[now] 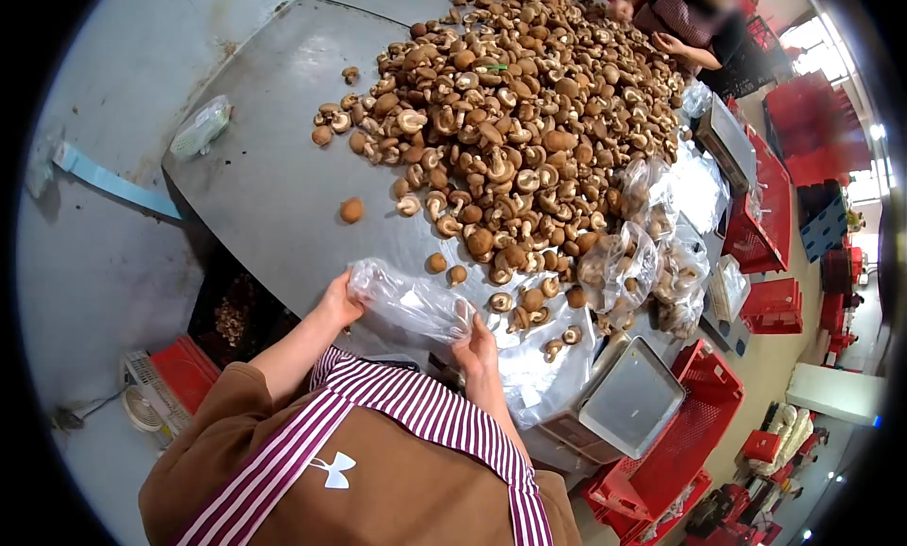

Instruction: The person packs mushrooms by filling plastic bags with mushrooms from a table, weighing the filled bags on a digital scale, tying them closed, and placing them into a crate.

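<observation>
A clear plastic bag (406, 300) is stretched between my two hands at the near edge of the metal table, and it looks flat, with no mushrooms visible inside. My left hand (338, 302) grips one end of it. At the other end, my right hand (475, 346) has its fingers closed on the plastic. Beyond the bag spreads a large heap of brown shiitake mushrooms (529, 121), with a few loose ones close to my hands. Filled clear bags of mushrooms (624, 267) stand to the right of the heap.
A scale with a metal pan (633, 398) sits right of me, beside a red crate (694, 404). Flat plastic bags (534, 381) lie near my right arm. Across the table, another person's hands (668, 43) are at the heap. A wrapped packet (201, 127) lies at the left edge.
</observation>
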Motion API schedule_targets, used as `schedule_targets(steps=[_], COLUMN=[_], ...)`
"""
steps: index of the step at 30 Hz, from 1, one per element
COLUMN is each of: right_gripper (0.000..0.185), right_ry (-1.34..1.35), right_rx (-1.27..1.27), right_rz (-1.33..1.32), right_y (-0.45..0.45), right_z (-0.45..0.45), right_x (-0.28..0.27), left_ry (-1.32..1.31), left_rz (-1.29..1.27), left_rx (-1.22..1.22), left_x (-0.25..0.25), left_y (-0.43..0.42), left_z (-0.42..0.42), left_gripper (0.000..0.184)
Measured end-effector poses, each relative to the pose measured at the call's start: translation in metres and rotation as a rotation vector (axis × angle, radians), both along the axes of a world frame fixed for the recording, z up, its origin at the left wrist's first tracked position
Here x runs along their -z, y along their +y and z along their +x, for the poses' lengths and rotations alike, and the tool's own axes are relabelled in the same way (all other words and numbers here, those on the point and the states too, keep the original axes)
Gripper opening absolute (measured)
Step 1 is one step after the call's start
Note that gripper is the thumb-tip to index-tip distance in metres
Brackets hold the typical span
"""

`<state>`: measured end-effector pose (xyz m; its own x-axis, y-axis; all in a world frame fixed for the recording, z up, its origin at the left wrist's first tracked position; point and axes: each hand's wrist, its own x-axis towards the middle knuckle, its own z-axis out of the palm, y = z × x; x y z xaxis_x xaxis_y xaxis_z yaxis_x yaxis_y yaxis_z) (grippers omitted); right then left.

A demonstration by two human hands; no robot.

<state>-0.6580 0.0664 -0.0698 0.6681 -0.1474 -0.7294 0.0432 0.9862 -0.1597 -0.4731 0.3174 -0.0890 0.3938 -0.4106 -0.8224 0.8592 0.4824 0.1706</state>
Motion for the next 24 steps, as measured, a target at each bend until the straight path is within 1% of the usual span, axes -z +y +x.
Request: schedule_targets(steps=[1,2,4,5,6,8,9,10,11,12,13,14,16,18,20,21,22,23,24], right_gripper=[0.035,0.035,0.039,0.031,0.031,0.025,0.025,0.027,0.029,0.034,0.037,0.037,0.037,0.038,0.038,0.037,0.037,0.037,0.037], right_ry=[0.013,0.013,0.23,0.09,0.095,-0.041,-0.035,-0.019,-0.006,0.005,-0.077,-0.081,0.154,0.117,0.114,0.126,0.124,0.117,0.109], right_rx=[-0.098,-0.093,-0.644,-0.696,-0.692,-0.606,-0.605,-0.305,-0.004,0.297,0.354,0.358,0.425,0.381,0.249,0.224,0.23,0.251,0.27], right_rz=[-0.01,-0.005,-0.201,-0.169,-0.165,-0.084,-0.078,-0.011,0.052,0.112,0.161,0.159,0.222,0.237,0.181,0.167,0.165,0.146,0.126], right_y=[-0.003,-0.005,-0.01,-0.007,-0.007,-0.006,-0.007,-0.01,-0.013,-0.016,-0.021,-0.019,-0.016,-0.009,0.001,0.002,0.0,-0.004,-0.01], right_z=[0.003,0.004,0.006,0.007,0.002,-0.009,-0.008,-0.005,0.002,0.004,-0.01,-0.015,-0.023,-0.026,-0.011,0.012,0.035,0.055,0.068], right_x=[-0.003,-0.008,-0.019,-0.038,-0.037,-0.041,-0.045,-0.049,-0.058,-0.063,-0.033,-0.023,-0.008,0.007,0.017,-0.002,-0.002,0.0,0.001], left_ry=[-0.04,-0.081,-0.097,-0.077,-0.055,-0.021,-0.014,-0.008,-0.006,0.045,0.095,0.091,0.099,0.102,0.074,0.046,0.019,-0.03,-0.138], left_rz=[-0.103,-0.208,-0.246,-0.109,0.031,0.029,-0.05,-0.129,-0.13,-0.026,0.078,0.076,0.037,0.088,0.046,0.087,0.132,0.102,0.162], left_rx=[0.032,0.065,0.067,0.063,0.057,0.055,0.059,0.062,0.065,0.067,0.069,0.073,0.083,0.087,0.042,0.001,-0.044,-0.018,0.037], left_x=[0.01,0.015,-0.009,-0.028,-0.037,-0.034,-0.033,-0.033,-0.03,-0.023,-0.016,-0.01,0.0,0.011,0.027,0.007,0.0,0.008,0.015], left_y=[0.006,0.008,-0.005,-0.017,-0.024,-0.026,-0.024,-0.024,-0.028,-0.037,-0.04,-0.038,-0.035,-0.025,-0.015,-0.031,-0.049,-0.056,-0.075], left_z=[0.011,0.02,0.035,0.039,0.041,0.037,0.032,0.027,0.017,0.003,-0.008,-0.018,-0.03,-0.023,0.0,0.02,0.044,0.069,0.09], left_gripper=[0.041,0.041,0.042,0.043,0.043,0.043,0.043,0.042,0.042,0.041,0.039,0.039,0.039,0.04,0.044,0.047,0.049,0.049,0.048])
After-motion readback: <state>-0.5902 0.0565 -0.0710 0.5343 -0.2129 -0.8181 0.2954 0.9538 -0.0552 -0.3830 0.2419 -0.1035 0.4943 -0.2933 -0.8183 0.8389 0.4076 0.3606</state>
